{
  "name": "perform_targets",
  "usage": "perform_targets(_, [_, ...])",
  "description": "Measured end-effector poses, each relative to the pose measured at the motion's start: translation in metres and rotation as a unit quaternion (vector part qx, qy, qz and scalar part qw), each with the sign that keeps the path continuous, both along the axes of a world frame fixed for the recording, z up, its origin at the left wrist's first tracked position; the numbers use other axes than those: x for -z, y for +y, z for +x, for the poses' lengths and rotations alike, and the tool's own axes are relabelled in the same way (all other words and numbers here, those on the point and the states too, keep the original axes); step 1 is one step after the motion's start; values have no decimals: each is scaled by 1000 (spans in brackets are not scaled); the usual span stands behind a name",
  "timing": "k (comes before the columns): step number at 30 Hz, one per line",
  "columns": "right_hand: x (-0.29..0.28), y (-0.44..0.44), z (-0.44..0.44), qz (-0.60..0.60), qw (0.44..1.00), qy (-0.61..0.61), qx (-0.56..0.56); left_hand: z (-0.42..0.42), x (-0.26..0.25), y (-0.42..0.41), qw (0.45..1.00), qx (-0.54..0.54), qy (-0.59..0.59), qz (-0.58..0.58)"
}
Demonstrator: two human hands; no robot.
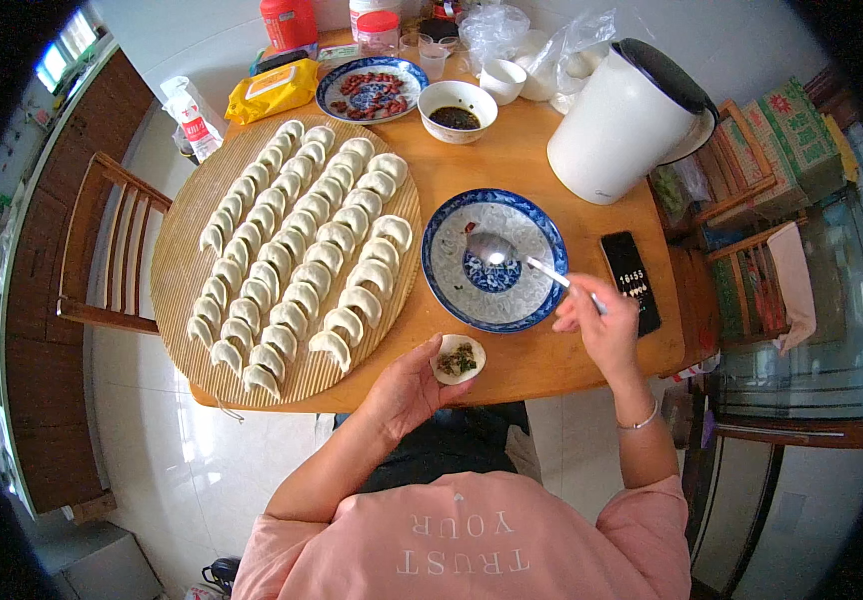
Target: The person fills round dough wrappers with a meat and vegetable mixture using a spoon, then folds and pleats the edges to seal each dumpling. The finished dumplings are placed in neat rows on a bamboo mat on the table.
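Observation:
Near the table's front edge, my left hand [409, 390] holds a round dumpling wrapper [443, 346] with chopped green and brown filling [459, 361] in its middle. My right hand [600, 322] grips the handle of a metal spoon [493, 249]. The spoon's bowl is over a blue-rimmed plate [439, 300], which bears only a few scraps of food. To the left, a round slatted mat [176, 315] carries several rows of folded dumplings [304, 221]. My left hand is just right of the mat's front edge.
A smartphone [630, 281] lies right of my right hand. Behind it stands a white electric kettle [619, 124]. Farther back are a bowl of dark sauce [458, 135], a plate of red pieces [371, 88] and yellow wipes [272, 90]. A wooden chair [113, 247] is at the left.

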State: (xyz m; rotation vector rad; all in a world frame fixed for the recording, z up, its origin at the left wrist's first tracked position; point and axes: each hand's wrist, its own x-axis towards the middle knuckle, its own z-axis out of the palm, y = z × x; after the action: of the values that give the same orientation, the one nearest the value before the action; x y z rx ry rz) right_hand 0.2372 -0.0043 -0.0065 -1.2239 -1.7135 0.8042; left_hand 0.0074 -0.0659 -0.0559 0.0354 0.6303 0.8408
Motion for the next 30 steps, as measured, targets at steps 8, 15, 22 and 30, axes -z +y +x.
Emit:
perform_targets(8, [16,23,0,-7,1000,-13,8,1,-3,-2,1000,0,0,5])
perform_targets(15, [11,-8,7,-38,995,-23,-86,-1,0,2,1000,-10,6,-3])
perform_targets(22, [2,-7,14,-31,999,1,-44,-2,2,8,1000,-11,22,10])
perform_targets(30, [19,-6,18,-52,997,-9,-62,2,0,11,998,-25,50,13])
